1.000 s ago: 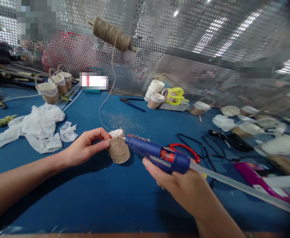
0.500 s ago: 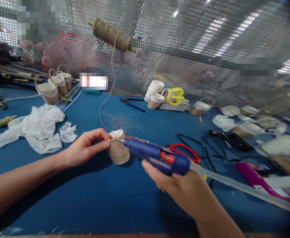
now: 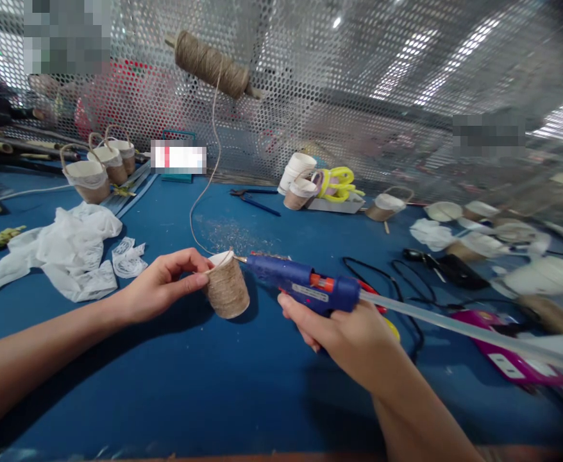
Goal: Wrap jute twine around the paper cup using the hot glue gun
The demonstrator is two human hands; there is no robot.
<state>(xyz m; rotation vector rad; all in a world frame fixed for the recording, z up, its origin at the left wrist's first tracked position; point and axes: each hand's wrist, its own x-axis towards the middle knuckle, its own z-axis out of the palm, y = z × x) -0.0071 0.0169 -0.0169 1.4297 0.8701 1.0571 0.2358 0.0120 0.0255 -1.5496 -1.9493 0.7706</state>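
My left hand (image 3: pixel 166 285) pinches the rim of a small paper cup wrapped in jute twine (image 3: pixel 226 289), which stands tilted on the blue table (image 3: pixel 176 385). A strand of twine (image 3: pixel 204 192) runs from the cup up to a spool (image 3: pixel 209 64) hung on the perforated metal screen. My right hand (image 3: pixel 344 337) grips a blue hot glue gun (image 3: pixel 305 289) with a clear glue stick (image 3: pixel 454 327) trailing out behind. The gun's nozzle touches the cup's upper edge on the right.
White lace fabric (image 3: pixel 65 247) lies at the left, with finished twine baskets (image 3: pixel 89 176) behind it. Paper cups (image 3: pixel 301 183), yellow scissors (image 3: pixel 339 183), pliers (image 3: pixel 252 199), black cables (image 3: pixel 397 282) and a pink tool (image 3: pixel 507 362) lie to the right. A person in red sits behind the screen.
The glue gun's nozzle has risen from the cup's side to its rim, and my right hand has lifted a little. The left hand keeps its pinch on the cup.
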